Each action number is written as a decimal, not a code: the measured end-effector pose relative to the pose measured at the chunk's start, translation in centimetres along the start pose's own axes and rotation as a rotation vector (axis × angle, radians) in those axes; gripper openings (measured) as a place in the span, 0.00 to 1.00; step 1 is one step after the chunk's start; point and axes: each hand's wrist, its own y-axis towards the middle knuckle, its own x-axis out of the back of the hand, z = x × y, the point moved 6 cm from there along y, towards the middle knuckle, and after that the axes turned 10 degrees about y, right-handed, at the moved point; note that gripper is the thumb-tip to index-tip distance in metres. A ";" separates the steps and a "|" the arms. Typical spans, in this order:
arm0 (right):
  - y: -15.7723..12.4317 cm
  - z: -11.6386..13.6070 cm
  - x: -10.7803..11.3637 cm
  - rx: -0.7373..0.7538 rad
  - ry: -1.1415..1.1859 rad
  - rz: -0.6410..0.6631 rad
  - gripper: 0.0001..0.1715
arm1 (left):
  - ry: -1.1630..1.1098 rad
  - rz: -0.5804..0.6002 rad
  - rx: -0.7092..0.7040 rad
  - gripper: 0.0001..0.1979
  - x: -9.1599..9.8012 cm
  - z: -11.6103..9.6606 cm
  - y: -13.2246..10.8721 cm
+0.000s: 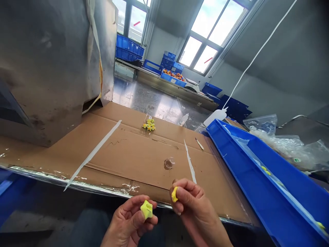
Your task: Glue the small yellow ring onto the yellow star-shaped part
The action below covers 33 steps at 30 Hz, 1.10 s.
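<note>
Between the thumb and fingers of my left hand [130, 221] is a pale yellow-green star-shaped piece [146, 209], with a slot-like mark on its face. To its right, my right hand [194, 206] pinches a small, darker yellow piece [174, 195], partly covered by the fingers. The two pieces are apart, both held over the near edge of the table. A small clear cup [169, 163] stands on the cardboard beyond my right hand. Farther back lies a cluster of several yellow-green pieces [149, 125].
Cardboard [133, 154] with white tape strips covers the table. A long blue bin [239, 175] with a few yellow pieces stands at the right. A thin pen-like tool [199, 144] and white squeeze bottle [215, 116] lie near it. A large metal box [51, 68] rises at the left.
</note>
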 end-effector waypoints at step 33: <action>-1.6 -2.6 -1.8 0.065 -0.313 0.028 0.11 | 0.005 0.098 -0.096 0.16 -0.8 -0.7 -1.7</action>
